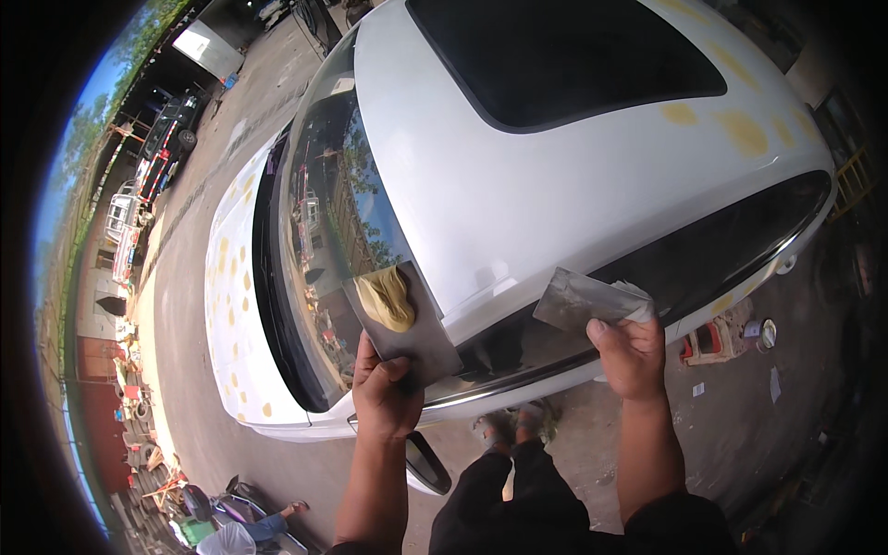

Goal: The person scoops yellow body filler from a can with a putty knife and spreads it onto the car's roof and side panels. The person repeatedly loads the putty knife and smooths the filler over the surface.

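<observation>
My left hand point(384, 393) is closed on a grey flat mixing board point(427, 333), thumb on top. A smooth lump of yellow body filler point(386, 298) sits on the board's far left part. My right hand point(631, 359) grips a flat, greyish filler spreader point(581, 300) between thumb and fingers; pale residue coats its right end. Both tools are held over the side edge of a white car point(518, 203), above its side windows. Whether either touches the car, I cannot tell. Yellow filler patches point(743, 132) mark the rear of the roof.
A dark sunroof point(564, 60) lies in the roof; more patches dot the bonnet point(236, 305). A wing mirror point(427, 464) juts out near my legs. At right, a tin point(767, 334) stands on the floor. Someone point(242, 535) is beside a motorbike at lower left.
</observation>
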Demonstrator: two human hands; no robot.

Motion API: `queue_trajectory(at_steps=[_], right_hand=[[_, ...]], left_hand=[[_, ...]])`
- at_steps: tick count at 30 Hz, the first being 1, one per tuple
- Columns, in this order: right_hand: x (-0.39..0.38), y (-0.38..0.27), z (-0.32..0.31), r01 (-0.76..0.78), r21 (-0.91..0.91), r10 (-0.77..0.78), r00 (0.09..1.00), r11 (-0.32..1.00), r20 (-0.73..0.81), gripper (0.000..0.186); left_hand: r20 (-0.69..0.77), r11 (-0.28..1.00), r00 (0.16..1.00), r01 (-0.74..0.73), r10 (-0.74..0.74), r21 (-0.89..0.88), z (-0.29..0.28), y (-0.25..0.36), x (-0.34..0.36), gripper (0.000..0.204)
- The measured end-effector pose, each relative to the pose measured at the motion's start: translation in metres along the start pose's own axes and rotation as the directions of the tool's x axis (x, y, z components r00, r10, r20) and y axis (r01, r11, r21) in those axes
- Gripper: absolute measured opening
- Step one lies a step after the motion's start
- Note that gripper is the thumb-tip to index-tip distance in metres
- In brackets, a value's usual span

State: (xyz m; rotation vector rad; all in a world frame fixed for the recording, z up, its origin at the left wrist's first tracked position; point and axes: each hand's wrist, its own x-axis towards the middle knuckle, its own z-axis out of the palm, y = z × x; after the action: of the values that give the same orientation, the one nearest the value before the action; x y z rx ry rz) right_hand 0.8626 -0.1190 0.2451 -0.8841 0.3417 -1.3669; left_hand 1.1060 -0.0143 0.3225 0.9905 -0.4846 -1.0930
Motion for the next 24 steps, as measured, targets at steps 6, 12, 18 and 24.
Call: queue_trajectory(at_steps=[6, 12, 18, 24], right_hand=[[0.056, -0.012, 0.049, 0.593, -0.623, -0.215, 0.789, 0.51, 0.576, 0.031], [0.059, 0.002, 0.092, 0.756, -0.556, -0.153, 0.63, 0.345, 0.761, 0.033], [0.059, 0.019, 0.112, 0.793, -0.492, -0.104, 0.558, 0.359, 0.823, 0.024], [0.065, 0.035, 0.116, 0.725, -0.506, -0.012, 0.577, 0.468, 0.817, 0.03]], left_hand=[[0.048, 0.999, 0.999, -0.002, 0.004, -0.054, 0.013, 0.01, 0.002, 0.073], [0.088, 0.997, 0.996, 0.005, 0.002, -0.076, 0.013, 0.025, 0.0, 0.077], [0.181, 0.995, 0.983, 0.058, -0.042, -0.081, 0.005, 0.039, 0.001, 0.08], [0.24, 0.974, 0.97, -0.094, 0.043, 0.207, -0.01, 0.055, 0.013, 0.078]])
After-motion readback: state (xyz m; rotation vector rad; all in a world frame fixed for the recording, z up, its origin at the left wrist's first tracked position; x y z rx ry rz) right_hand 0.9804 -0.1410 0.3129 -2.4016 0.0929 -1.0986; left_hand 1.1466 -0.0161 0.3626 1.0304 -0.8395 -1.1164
